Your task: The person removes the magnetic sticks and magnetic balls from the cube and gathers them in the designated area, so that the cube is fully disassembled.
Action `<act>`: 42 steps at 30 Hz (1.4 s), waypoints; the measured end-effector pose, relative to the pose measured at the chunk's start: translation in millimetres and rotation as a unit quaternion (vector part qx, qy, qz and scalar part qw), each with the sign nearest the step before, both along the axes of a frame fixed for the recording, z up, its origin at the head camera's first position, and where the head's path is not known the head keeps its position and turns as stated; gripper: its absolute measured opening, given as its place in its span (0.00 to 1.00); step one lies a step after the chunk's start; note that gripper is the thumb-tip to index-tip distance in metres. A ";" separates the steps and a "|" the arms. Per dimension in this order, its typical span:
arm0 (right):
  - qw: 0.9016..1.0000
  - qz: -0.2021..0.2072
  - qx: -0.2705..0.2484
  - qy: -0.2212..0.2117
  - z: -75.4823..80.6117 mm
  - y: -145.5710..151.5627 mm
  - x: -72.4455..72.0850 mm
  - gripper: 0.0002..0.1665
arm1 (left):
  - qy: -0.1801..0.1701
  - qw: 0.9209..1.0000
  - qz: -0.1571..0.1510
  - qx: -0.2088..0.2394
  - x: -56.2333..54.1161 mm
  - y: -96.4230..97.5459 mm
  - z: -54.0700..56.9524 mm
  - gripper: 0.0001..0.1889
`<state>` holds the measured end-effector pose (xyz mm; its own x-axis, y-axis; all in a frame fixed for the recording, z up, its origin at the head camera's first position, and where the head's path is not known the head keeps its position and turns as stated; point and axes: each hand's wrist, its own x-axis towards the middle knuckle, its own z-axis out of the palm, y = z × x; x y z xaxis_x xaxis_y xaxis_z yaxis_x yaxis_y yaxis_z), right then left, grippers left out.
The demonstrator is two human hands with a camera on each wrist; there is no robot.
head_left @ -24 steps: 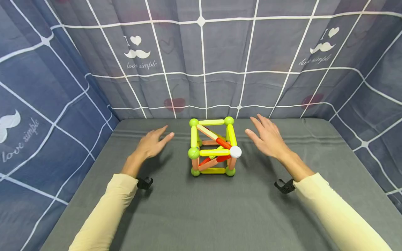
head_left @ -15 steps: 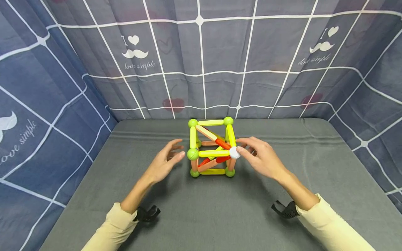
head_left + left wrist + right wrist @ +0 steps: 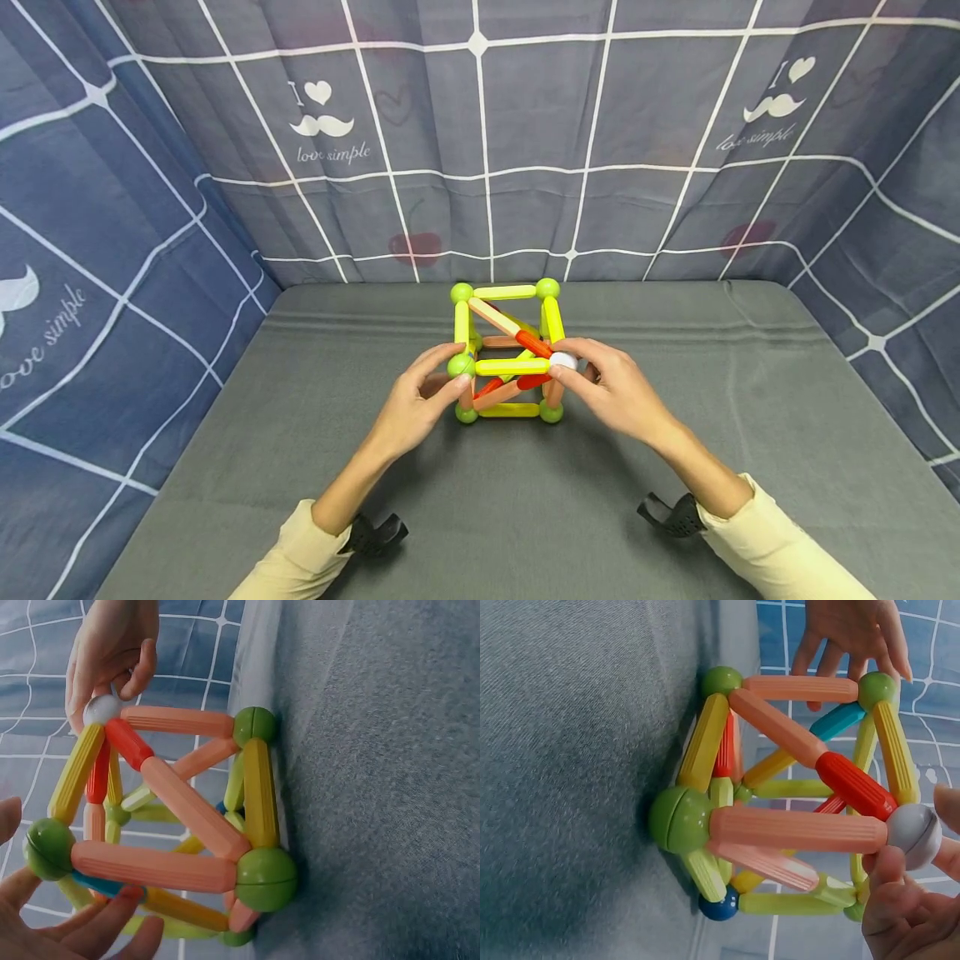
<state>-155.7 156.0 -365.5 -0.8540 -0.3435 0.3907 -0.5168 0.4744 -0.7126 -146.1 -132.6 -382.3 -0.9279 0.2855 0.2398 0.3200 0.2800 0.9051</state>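
Note:
A cube frame of magnetic building sticks and balls (image 3: 513,367) stands on the grey table in the head view. Its sticks are yellow, salmon and red, with slanting ones across the faces. Around the green ball (image 3: 461,365) at its near upper left corner, my left hand (image 3: 411,410) holds thumb and fingers. My right hand (image 3: 621,390) pinches the white ball (image 3: 564,360) at the near upper right corner. The right wrist view shows a blue ball (image 3: 719,904) low on the frame. A blue stick (image 3: 97,885) appears beside my left fingers in the left wrist view.
The grey cloth-covered table (image 3: 495,517) extends around the cube. A blue-grey curtain (image 3: 420,108) with white grid lines hangs close behind it and along both sides. Black wrist mounts (image 3: 375,535) sit at both cuffs.
Both hands have come inward from either side of the cube onto its near upper corner balls. The right reached the white ball first, then the left reached the green one. The cube has stayed put.

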 end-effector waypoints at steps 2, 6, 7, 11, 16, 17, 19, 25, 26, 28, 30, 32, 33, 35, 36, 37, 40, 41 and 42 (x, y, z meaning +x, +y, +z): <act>1.000 0.002 -0.007 -0.007 -0.2 -1.2 -1.4 0.15 | 0.003 1.000 -0.003 0.006 -2.2 1.4 -1.3 0.23; 0.999 0.003 -0.030 -0.026 0.1 -2.6 -1.9 0.14 | 0.008 1.000 0.001 0.002 -4.4 3.0 -3.6 0.20; 0.999 0.004 -0.037 -0.035 1.2 -3.0 -1.1 0.13 | 0.007 1.000 0.003 -0.001 -4.7 3.2 -3.3 0.20; 0.996 0.005 -0.062 -0.071 3.4 -3.7 1.3 0.12 | 0.002 1.000 0.001 -0.004 -5.1 4.1 -1.4 0.19; 0.992 0.018 -0.087 -0.094 3.7 -5.6 3.2 0.10 | -0.006 1.000 0.002 -0.004 -4.8 3.9 -0.5 0.20; 0.991 0.022 -0.091 -0.095 3.3 -6.2 3.2 0.10 | -0.007 1.000 0.002 -0.003 -4.7 3.5 -0.6 0.19; 0.991 0.028 -0.095 -0.091 3.2 -7.1 3.5 0.09 | -0.008 1.000 0.004 -0.002 -4.4 2.7 -0.9 0.19; 0.992 0.037 -0.092 -0.075 2.6 -8.7 4.5 0.08 | -0.003 1.000 0.008 -0.006 -3.8 2.1 -1.0 0.20; 0.992 0.036 -0.092 -0.074 2.2 -9.0 4.6 0.08 | -0.003 1.000 0.007 -0.005 -3.8 2.1 -1.0 0.20; 0.993 0.034 -0.090 -0.072 1.8 -9.6 4.5 0.08 | -0.002 1.000 0.006 -0.003 -4.0 2.0 -1.2 0.19; 0.994 0.030 -0.083 -0.070 1.7 -10.2 4.4 0.09 | -0.004 1.000 0.005 -0.002 -4.0 2.0 -1.3 0.19; 0.994 0.026 -0.074 -0.070 2.3 -10.7 4.5 0.09 | -0.005 1.000 0.006 -0.001 -3.9 2.0 -1.3 0.19; 0.995 0.024 -0.069 -0.071 2.6 -10.8 4.5 0.10 | -0.005 1.000 0.007 -0.002 -3.8 2.0 -1.2 0.19; 0.995 0.023 -0.064 -0.076 3.3 -11.3 4.3 0.10 | -0.007 1.000 0.010 -0.002 -3.6 1.7 -0.8 0.19; 0.995 0.023 -0.063 -0.080 3.7 -11.4 4.2 0.10 | -0.008 1.000 0.010 -0.001 -3.7 1.5 -0.7 0.19; 0.994 0.024 -0.062 -0.083 4.1 -11.4 4.3 0.11 | -0.010 1.000 0.011 -0.001 -3.7 1.5 -0.5 0.19; 0.994 0.031 -0.060 -0.090 5.2 -11.3 4.6 0.11 | -0.014 1.000 0.011 0.003 -4.0 1.4 0.1 0.19; 0.993 0.036 -0.060 -0.091 5.7 -11.5 4.8 0.11 | -0.015 1.000 0.011 0.004 -4.1 1.4 0.2 0.19; 0.993 0.041 -0.059 -0.092 6.1 -11.7 5.0 0.11 | -0.014 1.000 0.011 0.005 -4.0 1.1 0.4 0.20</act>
<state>-150.7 144.4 -359.4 -0.8852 -0.3765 0.2731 -0.4071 0.3433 -0.8464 -150.1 -131.5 -381.9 -0.9402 0.2633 0.2162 0.2883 0.2769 0.9166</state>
